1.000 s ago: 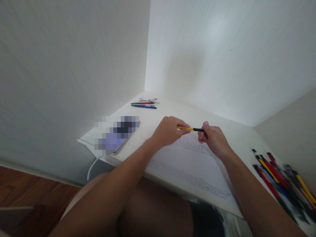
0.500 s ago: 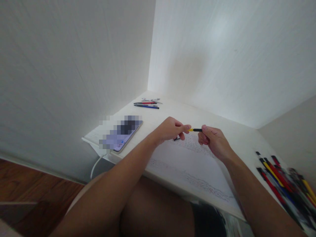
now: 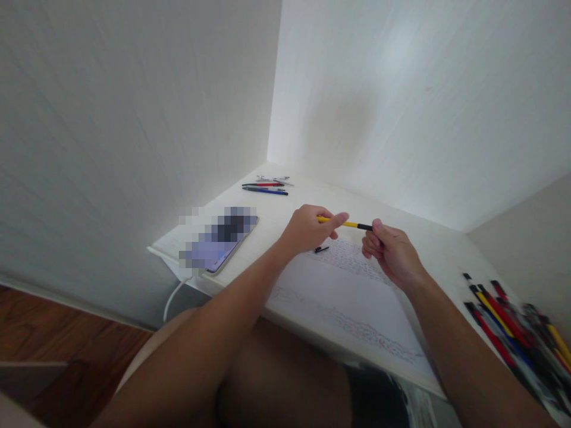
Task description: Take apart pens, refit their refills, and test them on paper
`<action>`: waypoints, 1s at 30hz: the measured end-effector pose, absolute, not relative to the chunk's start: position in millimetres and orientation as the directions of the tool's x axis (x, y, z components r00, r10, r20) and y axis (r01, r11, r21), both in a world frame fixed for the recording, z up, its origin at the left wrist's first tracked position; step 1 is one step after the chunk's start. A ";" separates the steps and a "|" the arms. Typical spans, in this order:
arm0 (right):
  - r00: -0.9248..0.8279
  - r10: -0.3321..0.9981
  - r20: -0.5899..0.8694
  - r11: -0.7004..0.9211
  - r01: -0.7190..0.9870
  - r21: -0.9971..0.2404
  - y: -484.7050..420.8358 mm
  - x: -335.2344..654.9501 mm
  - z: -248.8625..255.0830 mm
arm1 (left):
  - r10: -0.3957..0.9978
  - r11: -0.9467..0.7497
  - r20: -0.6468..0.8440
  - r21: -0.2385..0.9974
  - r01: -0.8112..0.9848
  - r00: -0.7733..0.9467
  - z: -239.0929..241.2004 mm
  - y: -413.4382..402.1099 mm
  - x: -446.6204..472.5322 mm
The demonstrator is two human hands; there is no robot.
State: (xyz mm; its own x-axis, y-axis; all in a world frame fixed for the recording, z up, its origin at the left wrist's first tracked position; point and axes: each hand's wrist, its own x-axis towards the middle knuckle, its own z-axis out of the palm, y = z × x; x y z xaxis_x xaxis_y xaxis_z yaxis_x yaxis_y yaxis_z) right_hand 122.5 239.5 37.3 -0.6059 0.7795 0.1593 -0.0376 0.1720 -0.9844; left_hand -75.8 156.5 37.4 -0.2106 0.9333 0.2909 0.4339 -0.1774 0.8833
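Observation:
Both hands hold a yellow pen [image 3: 348,224] with a black end above a white sheet of paper [image 3: 339,291] covered in scribbles. My left hand [image 3: 307,229] pinches the yellow barrel between thumb and forefinger. My right hand [image 3: 390,252] is closed around the black end. A small black pen part [image 3: 321,249] lies on the paper just under my left hand.
A phone [image 3: 220,241] with a white cable lies at the white desk's left edge [image 3: 169,255]. A few pens [image 3: 265,185] rest in the far corner by the walls. Several red, yellow, black and blue pens [image 3: 513,324] lie heaped at the right.
The pen came together to a short stub between my hands, then showed more yellow barrel again. A small black part now lies on the paper. The view shifted slightly.

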 end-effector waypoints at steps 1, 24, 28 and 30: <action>-0.597 0.782 0.181 0.201 -0.034 -0.979 240.2 123.1 36.7 | 0.961 -0.102 0.189 0.921 0.375 -0.203 37.6 157.2 -77.9; -0.612 0.782 0.120 0.112 -0.052 -0.992 242.5 123.5 34.6 | 0.907 -0.274 0.357 0.902 0.334 -0.221 36.7 158.8 -81.6; -0.621 0.762 0.184 0.220 -0.019 -0.975 245.5 126.7 30.6 | 0.993 -0.027 0.054 0.968 0.248 -0.102 38.2 158.4 -87.5; -0.619 0.759 0.201 0.271 0.020 -0.962 247.2 128.1 28.5 | 0.995 -0.005 0.031 0.964 0.265 -0.093 40.0 156.5 -88.8</action>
